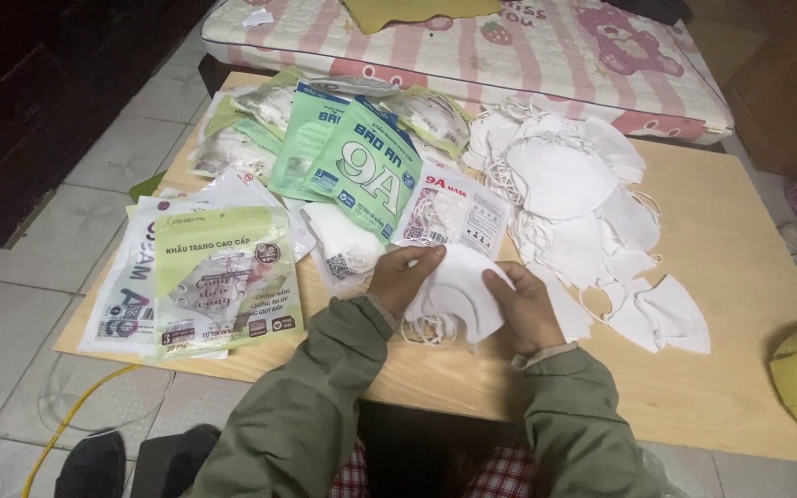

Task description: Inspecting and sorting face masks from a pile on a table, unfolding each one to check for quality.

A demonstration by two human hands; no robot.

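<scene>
Both forearms, in olive-green sleeves, come up from the bottom edge and meet over the near middle of a low wooden table (721, 277); the left hand (408, 277) is bent at the wrist with its fingers curled over the upper left edge of a folded white mask (458, 293), thumb underneath, closed on it; the right hand (523, 309) lies along the mask's right side, fingers pressed against the fabric and likewise clamped on it; the mask is held between the two hands just above the table's near edge, its thin ear loops dangling below.

Right of the hands a loose heap of white masks (569, 198) spreads across the table, with a few single ones lying apart toward the right.

Left of the hands the packaging gathers; a flat yellow-green packet (223, 281) with a clear window lies nearest the left edge, on top of white packets (117, 309); behind it stand overlapping green packets (362, 166) with large white lettering; just beside them, touching the left hand's fingertips, lies a white packet with red print (454, 207); further back are clear filled bags (232, 148).

Behind the table runs a pink-striped mattress (546, 55); a yellow cable (76, 415) trails over the tiled floor at lower left.
</scene>
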